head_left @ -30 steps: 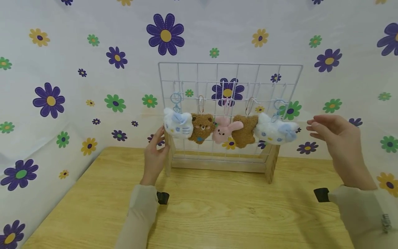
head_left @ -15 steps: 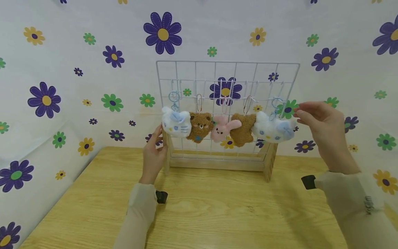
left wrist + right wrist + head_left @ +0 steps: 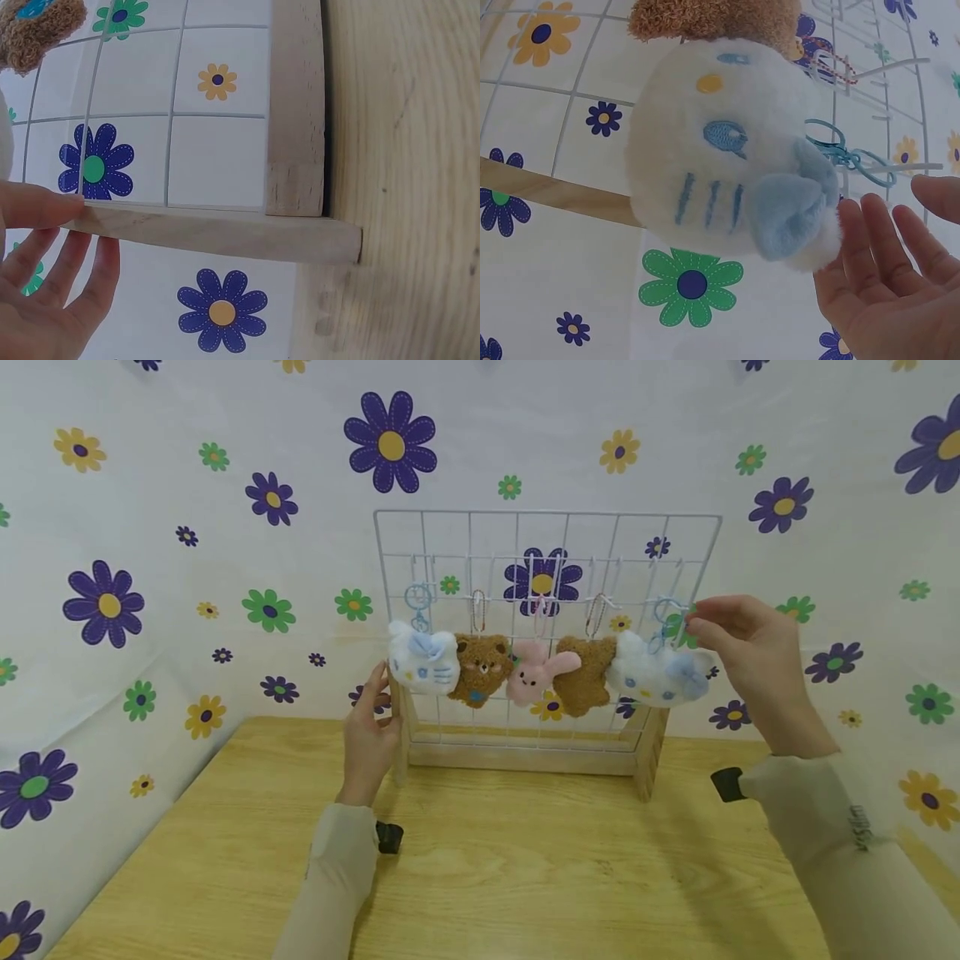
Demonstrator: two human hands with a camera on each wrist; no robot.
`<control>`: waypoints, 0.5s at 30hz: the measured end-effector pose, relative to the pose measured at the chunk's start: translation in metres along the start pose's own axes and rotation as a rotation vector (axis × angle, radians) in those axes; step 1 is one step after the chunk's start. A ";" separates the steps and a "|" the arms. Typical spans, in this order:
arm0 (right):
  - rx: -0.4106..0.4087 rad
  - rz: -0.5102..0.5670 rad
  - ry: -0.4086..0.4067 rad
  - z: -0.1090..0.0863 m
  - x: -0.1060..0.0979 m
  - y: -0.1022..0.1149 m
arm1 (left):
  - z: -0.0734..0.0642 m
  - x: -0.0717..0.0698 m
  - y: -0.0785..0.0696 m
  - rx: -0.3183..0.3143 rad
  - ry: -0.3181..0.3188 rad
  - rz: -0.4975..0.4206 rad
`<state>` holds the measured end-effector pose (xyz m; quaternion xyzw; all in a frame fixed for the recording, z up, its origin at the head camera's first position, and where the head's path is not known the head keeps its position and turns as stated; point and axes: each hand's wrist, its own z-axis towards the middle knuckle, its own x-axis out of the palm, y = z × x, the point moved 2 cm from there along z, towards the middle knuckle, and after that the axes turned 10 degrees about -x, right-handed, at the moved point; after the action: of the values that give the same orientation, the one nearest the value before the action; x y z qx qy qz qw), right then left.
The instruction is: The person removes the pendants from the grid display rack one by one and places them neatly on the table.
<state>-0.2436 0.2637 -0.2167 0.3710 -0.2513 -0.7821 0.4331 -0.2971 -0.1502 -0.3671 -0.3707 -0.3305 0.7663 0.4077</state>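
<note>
On the table stands a white wire grid rack (image 3: 517, 739) with a wooden base, and a row of plush keychains hangs from its hooks. My left hand (image 3: 367, 743) holds the rack's left wooden upright (image 3: 217, 232), thumb on one side and fingers on the other. Close to the white cat plush keychain (image 3: 660, 672) at the right end is my right hand (image 3: 757, 664). In the right wrist view its fingers are spread beside the plush's light blue bow (image 3: 791, 210) and below the blue key ring (image 3: 847, 157); whether a fingertip touches the fur I cannot tell.
Left of that cat hang a brown plush (image 3: 585, 675) with no face showing, a pink bunny (image 3: 534, 678), a brown bear (image 3: 480, 668) and another white cat (image 3: 423, 660). The wooden table (image 3: 540, 868) meets a flower-patterned backdrop (image 3: 300, 543) behind the rack.
My right hand has moved left, from away at the right to beside the right-end cat plush and its ring. The left hand stays on the upright. The view has shifted slightly.
</note>
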 end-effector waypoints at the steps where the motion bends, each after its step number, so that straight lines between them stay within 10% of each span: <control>1: 0.004 -0.006 0.009 0.001 0.001 0.000 | 0.000 0.000 0.000 0.004 -0.003 0.004; 15: 0.030 -0.022 0.063 0.008 0.009 -0.003 | 0.002 0.002 0.000 0.032 -0.009 -0.017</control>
<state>-0.2549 0.2586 -0.2171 0.4047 -0.2451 -0.7708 0.4266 -0.2994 -0.1493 -0.3667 -0.3576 -0.3232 0.7697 0.4186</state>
